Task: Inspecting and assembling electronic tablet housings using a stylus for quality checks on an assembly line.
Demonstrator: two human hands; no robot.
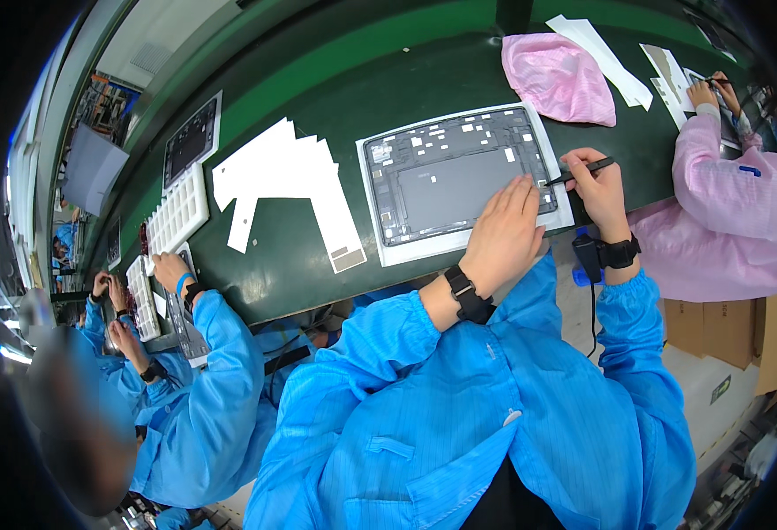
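Observation:
In front of me a dark grey tablet back housing [459,190] lies in a white tray [395,255], with many small white pieces stuck along its top part and edges. My left hand [503,231] rests flat on the housing's lower right area, fingers stretched out together and holding nothing. Black tweezers [597,165] are pinched in my right hand [597,185]. Their tip points left and down to the housing's right edge, just beside my left fingertips. Whether the tip holds a piece is too small to tell.
White label sheets [274,168] fan out left of the tray on the green table [291,287]. Farther left are a white compartment tray [177,212] and another tablet housing [192,141]. A pink cloth [556,75] lies at the back right. Co-workers sit on both sides.

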